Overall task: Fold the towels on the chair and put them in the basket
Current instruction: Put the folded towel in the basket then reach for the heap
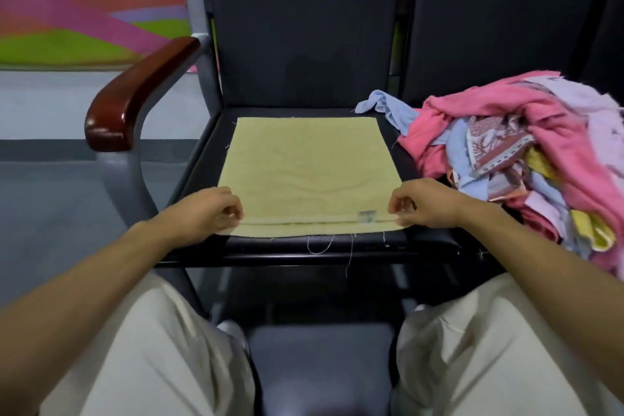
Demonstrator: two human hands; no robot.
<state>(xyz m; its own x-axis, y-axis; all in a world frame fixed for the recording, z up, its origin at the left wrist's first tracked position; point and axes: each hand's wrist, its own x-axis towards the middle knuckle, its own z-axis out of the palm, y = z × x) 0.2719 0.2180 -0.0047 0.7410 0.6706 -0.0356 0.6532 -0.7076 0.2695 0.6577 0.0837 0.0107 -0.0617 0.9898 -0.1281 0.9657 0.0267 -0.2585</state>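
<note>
The left hand (209, 211) and right hand (423, 203) each pinch a near corner of the towel (309, 162); its top layer should probably be drawn flush with the lower edge.

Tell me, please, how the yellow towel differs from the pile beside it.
The yellow towel lies flat, folded over; the pile is crumpled. The yellow towel is one colour; the pile mixes pink, blue and patterned cloth. The left hand and right hand pinch the yellow towel; neither touches the pile. Both lie on chair seats.
</note>
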